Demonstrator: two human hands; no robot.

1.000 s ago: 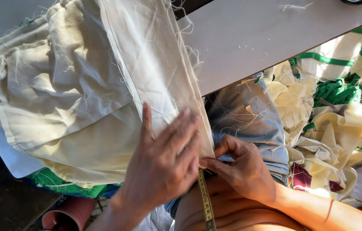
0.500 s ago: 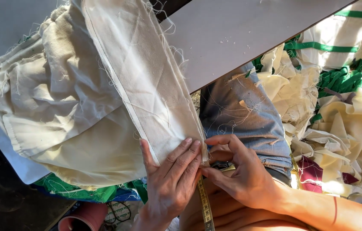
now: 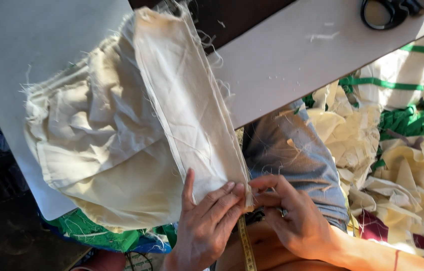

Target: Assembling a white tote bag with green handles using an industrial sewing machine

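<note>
Cream fabric piece (image 3: pixel 182 115), folded into a long strip with frayed edges, lies across the corner of the grey table (image 3: pixel 292 55) and hangs toward the person's lap. Its near corner sits right at the fingertips of both hands. Left hand (image 3: pixel 204 226) lies flat on the strip's lower end, fingers spread and pressing the layers down. Right hand (image 3: pixel 292 221) has thumb and forefinger pressed together on that same corner edge, pinching the cloth; a ring shows on one finger. Yellow tape measure (image 3: pixel 244 248) hangs just below the pinch, between the two hands.

Step in hand, as a judgement: aligning and holding the folded edge at the corner, likely squaring the layers. The next move would call for keeping the left palm pinning the layers flat so the pinch can be drawn or adjusted without the fold slipping.

Outward: denim-clad thigh (image 3: pixel 292 155) under the hands, heap of cream and green-striped scraps (image 3: pixel 397 130) to the right, black scissors (image 3: pixel 392 10) at the table's far edge, well apart.
</note>
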